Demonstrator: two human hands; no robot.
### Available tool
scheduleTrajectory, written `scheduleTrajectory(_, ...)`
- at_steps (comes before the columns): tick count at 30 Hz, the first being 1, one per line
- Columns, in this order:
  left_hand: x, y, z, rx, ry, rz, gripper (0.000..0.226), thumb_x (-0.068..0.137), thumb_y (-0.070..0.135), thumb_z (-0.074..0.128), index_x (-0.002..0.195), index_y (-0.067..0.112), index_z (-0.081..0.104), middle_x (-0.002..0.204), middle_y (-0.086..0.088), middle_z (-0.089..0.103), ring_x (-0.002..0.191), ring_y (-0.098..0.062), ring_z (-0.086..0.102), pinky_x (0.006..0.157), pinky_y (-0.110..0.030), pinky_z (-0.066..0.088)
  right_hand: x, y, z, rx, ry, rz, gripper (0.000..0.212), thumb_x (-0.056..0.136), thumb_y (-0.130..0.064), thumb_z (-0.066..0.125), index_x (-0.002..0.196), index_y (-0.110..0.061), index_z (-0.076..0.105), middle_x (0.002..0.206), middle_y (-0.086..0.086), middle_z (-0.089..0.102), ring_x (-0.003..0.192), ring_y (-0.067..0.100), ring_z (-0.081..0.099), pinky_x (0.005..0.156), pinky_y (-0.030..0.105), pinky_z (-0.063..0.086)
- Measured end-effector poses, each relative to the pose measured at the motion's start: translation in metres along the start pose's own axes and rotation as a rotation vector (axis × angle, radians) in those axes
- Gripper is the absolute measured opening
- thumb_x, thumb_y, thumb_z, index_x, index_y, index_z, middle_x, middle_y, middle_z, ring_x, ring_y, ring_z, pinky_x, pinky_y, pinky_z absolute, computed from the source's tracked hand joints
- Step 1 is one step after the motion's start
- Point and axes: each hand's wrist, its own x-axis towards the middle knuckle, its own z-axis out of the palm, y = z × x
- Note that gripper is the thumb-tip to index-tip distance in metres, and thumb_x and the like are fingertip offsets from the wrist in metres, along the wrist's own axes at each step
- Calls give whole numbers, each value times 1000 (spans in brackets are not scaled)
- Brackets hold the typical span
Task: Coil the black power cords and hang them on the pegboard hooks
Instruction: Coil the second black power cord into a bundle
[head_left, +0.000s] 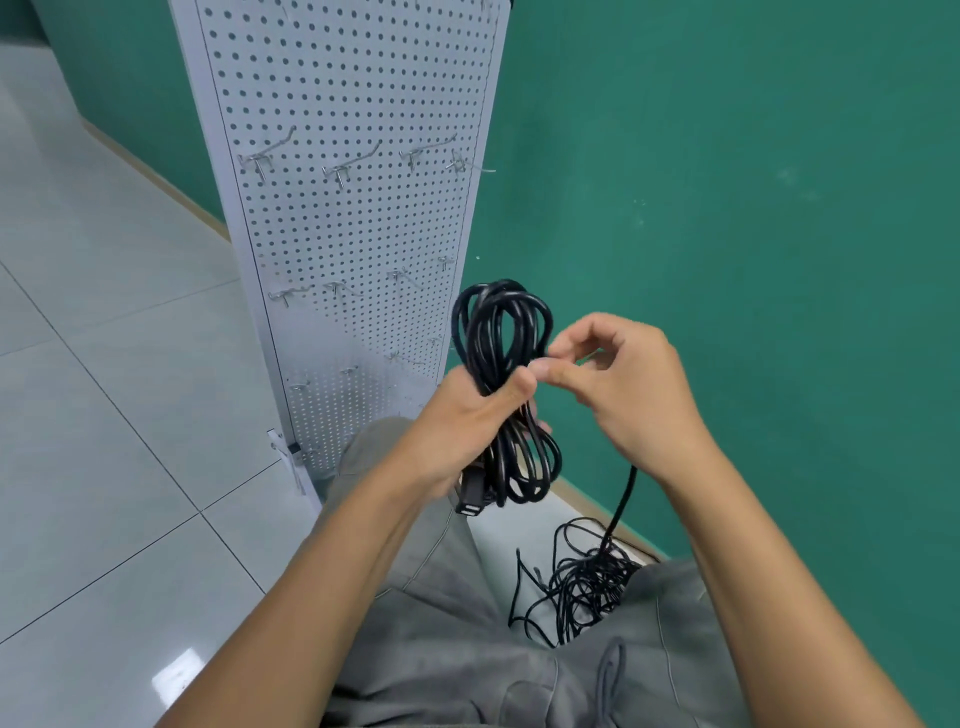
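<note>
Gripping the coiled black cord (501, 364) round its middle, the left hand (467, 421) holds it up by the pegboard (353, 218). Right hand (618, 384) pinches a strand at the coil, and the loose tail drops to a tangled pile (582, 582) on the floor (104, 415).

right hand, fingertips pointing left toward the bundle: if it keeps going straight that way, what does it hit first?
Probably the coiled cord held by the left hand. The right hand has its fingertips almost at the loops, near the left thumb; depth is unclear from one view.
</note>
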Motion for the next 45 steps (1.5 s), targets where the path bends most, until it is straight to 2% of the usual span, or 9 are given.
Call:
scheduleTrajectory(3,1,1,2,-35,-59,-63,10,86,25,78,96,23,78,90,-6,73,83,-20,73,73,-27,58,0,5,-1,137,-2,54,31,69,-13,92,78,-14,62,70,-4,62,47,7,42,49,15,36)
scheduleTrajectory(6,-2,6,1,-88,-76,-140,20,88,1,75,104,13,72,85,-3,74,74,-17,73,68,-27,58,-2,10,-2,218,-49,47,24,78,-12,86,81,-12,62,74,-1,62,50,11,46,51,17,41)
scheduleTrajectory(15,1,14,-19,-192,73,-167,34,92,12,70,63,15,54,66,-2,60,70,-17,68,66,-24,56,-27,85,3,92,-351,235,19,101,-28,61,108,-11,64,109,7,74,107,9,69,103,27,49)
scheduleTrajectory(25,10,6,-26,-128,223,-225,29,89,24,79,70,14,59,62,-1,57,57,-16,66,59,-29,55,-28,59,3,425,2,260,18,98,-7,63,95,10,58,76,16,73,63,23,62,72,34,58)
scheduleTrajectory(33,5,-5,-10,-130,77,-263,19,95,23,73,84,11,65,75,-5,61,63,-16,66,60,-26,55,-24,15,8,364,19,149,17,98,-9,65,82,-6,62,93,18,75,92,16,74,73,36,64)
scheduleTrajectory(38,1,-10,3,-170,-26,-227,23,100,18,64,122,13,70,105,-12,74,97,-21,70,93,-39,57,-15,12,16,285,59,138,17,91,-14,75,74,-14,76,99,-8,76,97,15,72,87,47,61)
scheduleTrajectory(40,1,-11,4,-174,-62,-223,26,101,20,63,126,14,69,114,-14,75,105,-24,70,98,-42,56,-13,11,16,237,99,152,15,87,-20,80,72,-20,80,104,-10,76,101,5,71,93,25,55)
scheduleTrajectory(42,-1,-9,3,-187,-88,-229,25,102,20,60,125,14,68,106,-7,78,101,-19,72,91,-35,59,-13,7,15,195,142,179,11,84,-20,82,73,-20,81,110,-8,75,95,-3,70,77,8,49)
scheduleTrajectory(45,-2,-8,3,-210,-120,-212,22,102,16,58,121,19,68,105,-3,78,100,-17,75,90,-33,59,-11,2,17,407,136,280,8,83,-9,83,79,-3,80,107,1,76,63,10,70,50,21,51)
